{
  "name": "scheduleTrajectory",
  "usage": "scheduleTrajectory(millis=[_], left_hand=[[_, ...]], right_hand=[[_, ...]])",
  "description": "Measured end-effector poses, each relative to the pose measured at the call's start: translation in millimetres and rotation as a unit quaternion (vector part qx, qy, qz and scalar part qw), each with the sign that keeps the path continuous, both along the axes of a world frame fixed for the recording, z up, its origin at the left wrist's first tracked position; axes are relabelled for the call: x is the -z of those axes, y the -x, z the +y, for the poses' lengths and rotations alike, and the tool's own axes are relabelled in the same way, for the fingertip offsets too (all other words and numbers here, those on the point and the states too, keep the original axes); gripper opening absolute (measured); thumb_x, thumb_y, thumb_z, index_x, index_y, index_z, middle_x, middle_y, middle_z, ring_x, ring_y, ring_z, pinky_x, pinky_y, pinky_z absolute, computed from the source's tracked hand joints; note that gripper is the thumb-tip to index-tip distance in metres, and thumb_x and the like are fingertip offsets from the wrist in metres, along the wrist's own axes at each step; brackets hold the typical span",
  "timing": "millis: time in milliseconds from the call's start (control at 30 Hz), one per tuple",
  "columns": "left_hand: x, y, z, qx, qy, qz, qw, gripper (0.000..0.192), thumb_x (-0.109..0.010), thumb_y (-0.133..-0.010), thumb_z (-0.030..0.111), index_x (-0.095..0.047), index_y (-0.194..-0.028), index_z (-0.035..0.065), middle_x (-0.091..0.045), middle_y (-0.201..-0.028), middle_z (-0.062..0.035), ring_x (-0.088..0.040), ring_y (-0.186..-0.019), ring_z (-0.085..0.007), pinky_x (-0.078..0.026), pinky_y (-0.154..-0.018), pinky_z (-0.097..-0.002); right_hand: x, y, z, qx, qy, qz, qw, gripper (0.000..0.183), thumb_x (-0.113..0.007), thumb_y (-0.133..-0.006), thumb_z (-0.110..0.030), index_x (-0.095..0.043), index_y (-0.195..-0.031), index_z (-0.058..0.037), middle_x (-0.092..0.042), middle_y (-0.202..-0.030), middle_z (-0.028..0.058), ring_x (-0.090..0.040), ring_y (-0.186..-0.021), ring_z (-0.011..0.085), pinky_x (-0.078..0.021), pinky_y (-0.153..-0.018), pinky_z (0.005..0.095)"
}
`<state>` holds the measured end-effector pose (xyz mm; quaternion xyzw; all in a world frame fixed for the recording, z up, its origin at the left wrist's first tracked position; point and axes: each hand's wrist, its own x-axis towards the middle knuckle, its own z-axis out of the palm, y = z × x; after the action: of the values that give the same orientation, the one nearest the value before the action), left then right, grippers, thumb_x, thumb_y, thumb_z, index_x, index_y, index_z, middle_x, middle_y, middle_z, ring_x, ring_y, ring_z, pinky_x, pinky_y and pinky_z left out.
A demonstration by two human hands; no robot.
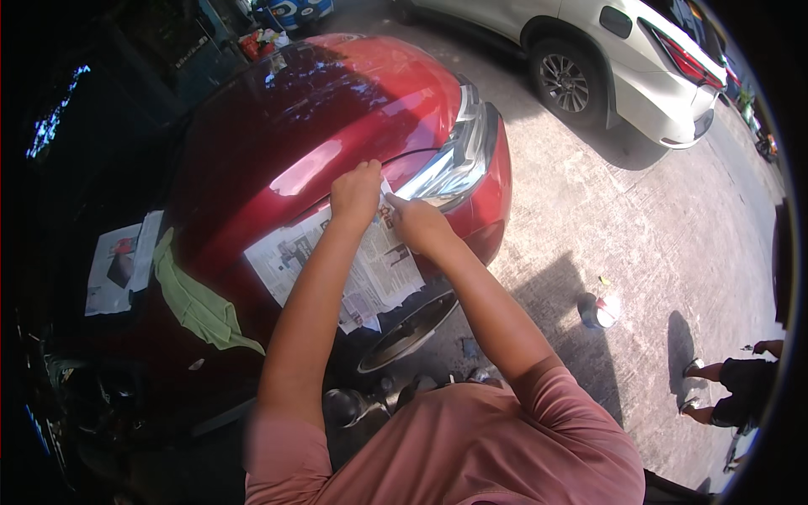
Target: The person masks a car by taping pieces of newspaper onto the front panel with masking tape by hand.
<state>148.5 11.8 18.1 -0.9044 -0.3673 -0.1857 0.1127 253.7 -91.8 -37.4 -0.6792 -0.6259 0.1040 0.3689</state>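
A sheet of newspaper lies over the front fender of a red car, between the hood edge and the wheel. My left hand is at the sheet's upper edge by the hood seam, its fingers bent; whether it pinches anything is hidden. Beside it, my right hand holds the paper's narrow upper corner between thumb and finger, close to the headlight. A green cloth is draped on the car to the left, and more newspaper lies beyond it.
A white car stands at the upper right. On the concrete ground is a can-like container. Another person is at the far right edge. A wheel rim shows below the newspaper.
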Motion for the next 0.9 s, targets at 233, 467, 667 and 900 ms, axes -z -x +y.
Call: scheduleTrajectory(millis=[233, 467, 667, 900], left_hand=[[4, -3, -5, -0.075, 0.033, -0.065, 0.994, 0.025, -0.067, -0.089, 0.028, -0.055, -0.098, 0.0083, -0.066, -0.095, -0.0123, -0.067, -0.09, -0.0357, -0.052, -0.075, -0.0469], [10, 1, -13, -0.009, -0.013, -0.045, 0.999, 0.036, -0.077, -0.081, 0.028, -0.053, -0.099, 0.0075, -0.062, -0.098, -0.0128, -0.066, -0.092, -0.0318, -0.054, -0.076, -0.0443], [11, -2, -13, -0.011, -0.031, -0.035, 0.999, 0.034, -0.076, -0.081, 0.028, -0.054, -0.098, 0.0088, -0.06, -0.097, -0.011, -0.065, -0.09, -0.0324, -0.053, -0.076, -0.0447], [28, 7, -35, 0.048, -0.065, -0.144, 0.986, 0.028, -0.073, -0.085, 0.022, -0.06, -0.105, 0.0066, -0.06, -0.101, -0.0149, -0.061, -0.099, -0.0344, -0.049, -0.084, -0.0451]], right_hand=[[-2, -5, 5, -0.007, 0.022, 0.039, 0.999, 0.043, -0.049, -0.093, -0.019, -0.059, -0.132, -0.0036, -0.069, -0.099, 0.0278, -0.067, -0.095, 0.0414, -0.0521, -0.085, 0.0514], [44, 6, -34, 0.041, -0.039, 0.309, 0.949, 0.041, -0.054, -0.098, -0.028, -0.059, -0.127, 0.001, -0.07, -0.083, 0.0187, -0.069, -0.076, 0.0292, -0.0532, -0.072, 0.0397], [119, 12, -139, -0.012, 0.159, 0.583, 0.797, 0.028, -0.056, -0.101, -0.027, -0.063, -0.105, 0.0, -0.065, -0.071, 0.0043, -0.061, -0.059, 0.0124, -0.0472, -0.057, 0.026], [144, 14, -143, -0.01, 0.186, 0.577, 0.795, 0.023, -0.056, -0.1, -0.026, -0.058, -0.097, -0.0035, -0.063, -0.068, 0.0042, -0.059, -0.056, 0.0131, -0.0455, -0.054, 0.0255]])
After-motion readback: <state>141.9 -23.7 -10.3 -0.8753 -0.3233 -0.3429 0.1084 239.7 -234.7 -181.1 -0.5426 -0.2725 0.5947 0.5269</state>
